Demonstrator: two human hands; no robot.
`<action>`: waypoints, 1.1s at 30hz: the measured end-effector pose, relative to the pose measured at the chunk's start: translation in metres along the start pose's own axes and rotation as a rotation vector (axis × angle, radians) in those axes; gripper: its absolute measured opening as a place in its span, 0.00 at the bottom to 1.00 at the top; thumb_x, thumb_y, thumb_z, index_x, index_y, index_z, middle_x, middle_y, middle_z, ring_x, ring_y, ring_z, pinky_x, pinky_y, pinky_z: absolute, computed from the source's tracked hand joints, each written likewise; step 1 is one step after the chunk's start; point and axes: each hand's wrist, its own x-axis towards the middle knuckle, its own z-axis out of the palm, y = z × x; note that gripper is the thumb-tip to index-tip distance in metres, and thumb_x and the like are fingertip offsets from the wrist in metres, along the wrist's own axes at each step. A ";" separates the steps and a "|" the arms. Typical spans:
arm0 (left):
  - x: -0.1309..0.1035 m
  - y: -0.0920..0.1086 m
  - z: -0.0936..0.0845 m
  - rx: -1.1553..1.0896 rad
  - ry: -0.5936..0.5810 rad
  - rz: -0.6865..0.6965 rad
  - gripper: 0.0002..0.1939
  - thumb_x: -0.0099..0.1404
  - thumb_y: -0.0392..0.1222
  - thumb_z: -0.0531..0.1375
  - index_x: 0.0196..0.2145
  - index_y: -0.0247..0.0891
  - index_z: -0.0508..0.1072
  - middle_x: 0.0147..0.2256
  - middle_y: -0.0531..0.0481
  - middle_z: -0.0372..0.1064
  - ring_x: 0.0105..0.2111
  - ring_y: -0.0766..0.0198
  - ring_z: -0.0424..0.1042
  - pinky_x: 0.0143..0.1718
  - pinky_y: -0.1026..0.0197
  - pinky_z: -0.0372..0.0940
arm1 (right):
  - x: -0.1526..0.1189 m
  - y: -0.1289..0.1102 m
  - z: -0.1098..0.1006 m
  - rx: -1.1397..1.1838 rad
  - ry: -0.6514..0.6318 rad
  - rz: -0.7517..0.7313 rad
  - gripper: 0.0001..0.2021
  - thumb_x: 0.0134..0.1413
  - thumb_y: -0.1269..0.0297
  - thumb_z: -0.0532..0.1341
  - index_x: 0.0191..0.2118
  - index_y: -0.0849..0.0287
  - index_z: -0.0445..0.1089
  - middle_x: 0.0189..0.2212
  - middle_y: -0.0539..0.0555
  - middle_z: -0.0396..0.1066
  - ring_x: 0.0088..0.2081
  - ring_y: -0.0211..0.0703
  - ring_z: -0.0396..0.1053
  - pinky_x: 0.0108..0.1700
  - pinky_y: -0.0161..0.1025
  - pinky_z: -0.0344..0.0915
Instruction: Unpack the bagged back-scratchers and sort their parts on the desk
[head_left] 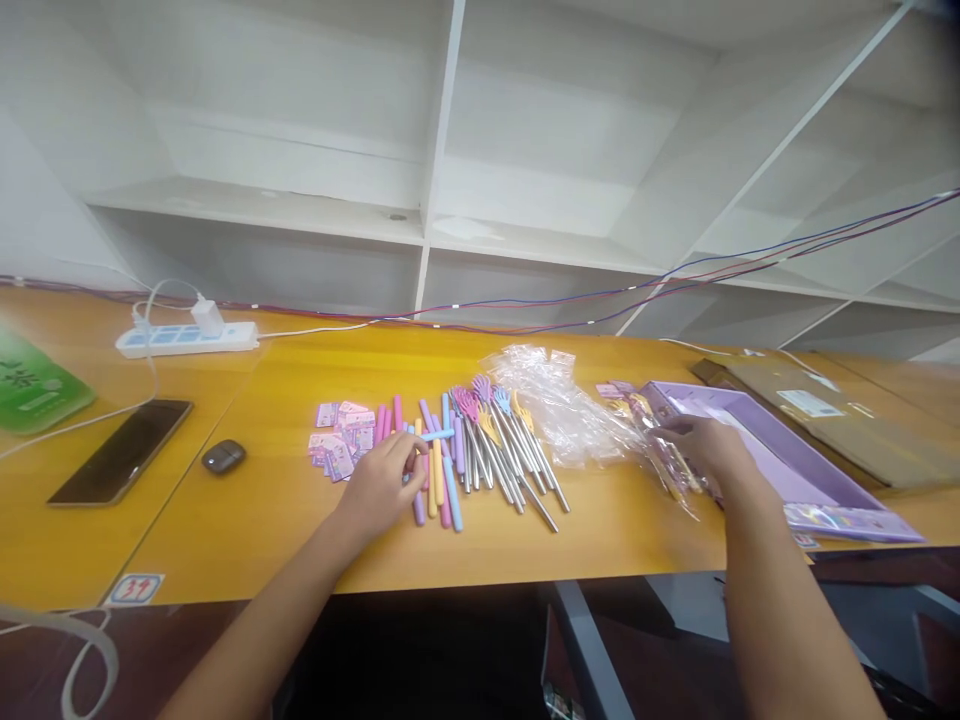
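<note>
My left hand (382,482) has its fingers bent together at a light blue tube (439,435), which lies crosswise over several pastel tubes (437,480). Small printed cards (343,440) are spread just left of it. Right of the tubes lie several metal rods (514,455) with coloured hand-shaped ends. Clear plastic bags (570,410) are heaped beyond them. My right hand (701,447) is closed over the edge of some bagged items (664,450), beside the lilac box (757,425); its fingertips are partly hidden.
A phone (120,452), a black earbud case (223,457), a power strip (187,339) and a green package (37,385) are on the left. Flat brown cardboard (840,420) lies at the right. Cables (525,303) run along the back, below white shelving (431,200).
</note>
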 end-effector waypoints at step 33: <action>-0.002 -0.007 0.010 0.051 -0.022 0.109 0.08 0.71 0.31 0.53 0.43 0.39 0.70 0.32 0.53 0.68 0.31 0.62 0.68 0.35 0.59 0.60 | -0.052 -0.090 -0.083 0.533 1.260 -0.166 0.24 0.52 0.76 0.70 0.31 0.47 0.52 0.32 0.55 0.69 0.30 0.42 0.66 0.35 0.48 0.56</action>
